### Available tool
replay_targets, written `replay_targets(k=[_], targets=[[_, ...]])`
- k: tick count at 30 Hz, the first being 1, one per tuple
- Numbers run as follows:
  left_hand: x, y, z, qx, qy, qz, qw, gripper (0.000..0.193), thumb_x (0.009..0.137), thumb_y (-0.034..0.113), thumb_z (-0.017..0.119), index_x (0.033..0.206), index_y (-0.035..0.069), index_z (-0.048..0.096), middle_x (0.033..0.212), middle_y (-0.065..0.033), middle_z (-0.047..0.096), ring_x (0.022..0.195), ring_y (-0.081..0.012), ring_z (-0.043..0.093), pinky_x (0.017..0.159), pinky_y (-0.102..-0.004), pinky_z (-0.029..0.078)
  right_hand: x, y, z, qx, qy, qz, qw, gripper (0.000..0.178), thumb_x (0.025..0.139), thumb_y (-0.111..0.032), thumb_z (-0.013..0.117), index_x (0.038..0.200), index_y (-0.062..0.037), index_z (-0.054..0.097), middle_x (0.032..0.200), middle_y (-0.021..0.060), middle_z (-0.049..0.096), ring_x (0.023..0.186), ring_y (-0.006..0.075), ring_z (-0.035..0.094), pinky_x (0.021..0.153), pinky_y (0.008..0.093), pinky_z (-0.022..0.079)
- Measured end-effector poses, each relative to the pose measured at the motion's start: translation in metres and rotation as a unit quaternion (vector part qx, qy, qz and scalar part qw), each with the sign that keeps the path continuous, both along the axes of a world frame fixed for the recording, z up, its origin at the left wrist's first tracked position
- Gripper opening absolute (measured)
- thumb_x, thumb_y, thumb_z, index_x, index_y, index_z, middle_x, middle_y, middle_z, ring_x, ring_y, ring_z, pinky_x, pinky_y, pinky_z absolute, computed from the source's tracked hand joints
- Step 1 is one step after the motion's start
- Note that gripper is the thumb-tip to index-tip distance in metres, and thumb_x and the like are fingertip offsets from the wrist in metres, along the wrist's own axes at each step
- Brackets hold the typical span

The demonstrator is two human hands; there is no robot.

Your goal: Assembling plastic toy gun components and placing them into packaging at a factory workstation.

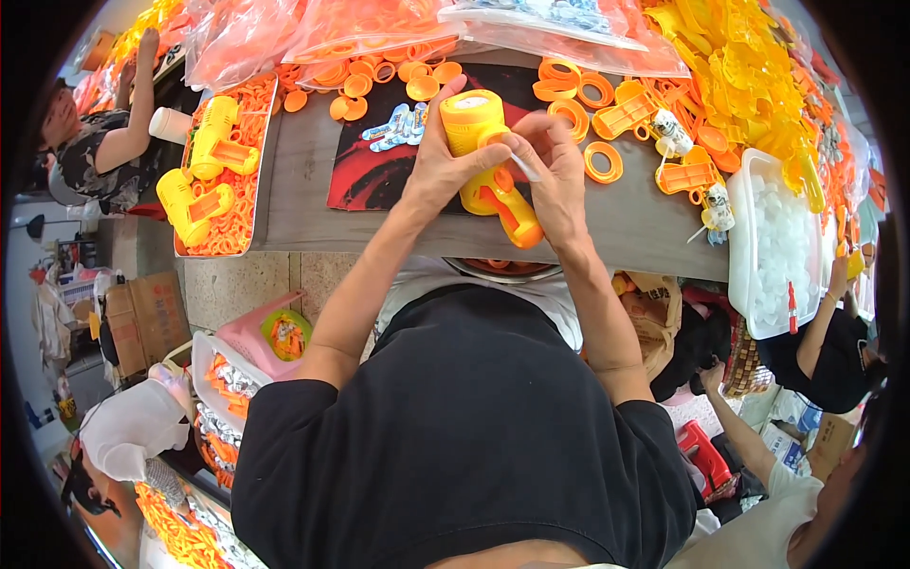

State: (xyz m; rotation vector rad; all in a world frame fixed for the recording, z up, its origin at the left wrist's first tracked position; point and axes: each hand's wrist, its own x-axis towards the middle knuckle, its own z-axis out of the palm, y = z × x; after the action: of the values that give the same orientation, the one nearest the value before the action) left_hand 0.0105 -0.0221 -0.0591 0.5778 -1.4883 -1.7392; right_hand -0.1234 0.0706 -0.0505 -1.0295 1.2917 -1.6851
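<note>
My left hand (pixel 438 163) is wrapped round the barrel of a yellow gun-shaped plastic toy (pixel 476 119), holding it above the table with its handle slanting down to the right. A round pale disc shows at the top end of the barrel, and an orange piece sits on the handle. My right hand (pixel 554 175) pinches a small white slip (pixel 524 167) against the side of the toy; I cannot make out exactly what the slip is. Left of the toy, several blue printed sticker-like pieces (pixel 396 127) lie on a black and red mat (pixel 360 180).
Two similar yellow toys (pixel 216 137) lie on a tray of orange rings (pixel 248 213). Orange caps and rings (pixel 603 162) lie across the table. Bagged parts (pixel 370 33) line the back. A white bin (pixel 749 275) holds translucent pieces at right. Other people work on both sides.
</note>
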Motion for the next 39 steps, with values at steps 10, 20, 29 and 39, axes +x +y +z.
replay_targets(k=[10,20,29,39], targets=[[-0.016,0.025,-0.016,-0.112,0.085,0.152,0.978,0.071,0.085,0.009,0.074,0.143,0.006,0.033,0.123,-0.0095,0.055,0.107,-0.0161,0.060,0.090,-0.0297,0.053,0.014,0.004,-0.009,0.032,-0.021,0.100,0.994,0.053,0.106,-0.036,0.043,0.148,-0.0039,0.036,0.143,0.0122,0.045,0.133,0.0209,0.043,0.110,0.0335,0.034],[-0.009,0.001,0.015,-0.298,-0.156,0.087,0.938,0.072,0.079,0.032,0.079,0.137,0.009,0.043,0.107,-0.0145,0.064,0.096,-0.0252,0.065,0.087,-0.0380,0.050,0.006,0.005,-0.011,0.038,-0.255,0.085,0.962,0.058,0.107,-0.049,0.034,0.146,-0.0070,0.035,0.144,0.0114,0.045,0.130,0.0199,0.047,0.107,0.0354,0.039],[0.035,0.006,0.023,-0.523,-0.336,0.081,0.779,0.072,0.082,0.031,0.076,0.143,0.009,0.046,0.129,-0.0139,0.051,0.122,-0.0315,0.050,0.111,-0.0468,0.032,-0.015,-0.002,-0.039,0.111,0.315,-0.064,0.940,0.046,0.100,-0.023,0.060,0.138,0.0017,0.048,0.130,0.0143,0.057,0.119,0.0211,0.055,0.100,0.0339,0.045],[0.050,-0.011,-0.031,-0.358,-0.221,0.052,0.906,0.049,0.091,0.011,0.065,0.135,0.004,0.048,0.128,-0.0190,0.050,0.125,-0.0354,0.047,0.108,-0.0415,0.037,-0.028,-0.008,-0.003,0.060,0.327,-0.079,0.940,0.025,0.094,-0.018,0.065,0.113,-0.0013,0.066,0.106,0.0117,0.068,0.097,0.0225,0.064,0.085,0.0327,0.049]])
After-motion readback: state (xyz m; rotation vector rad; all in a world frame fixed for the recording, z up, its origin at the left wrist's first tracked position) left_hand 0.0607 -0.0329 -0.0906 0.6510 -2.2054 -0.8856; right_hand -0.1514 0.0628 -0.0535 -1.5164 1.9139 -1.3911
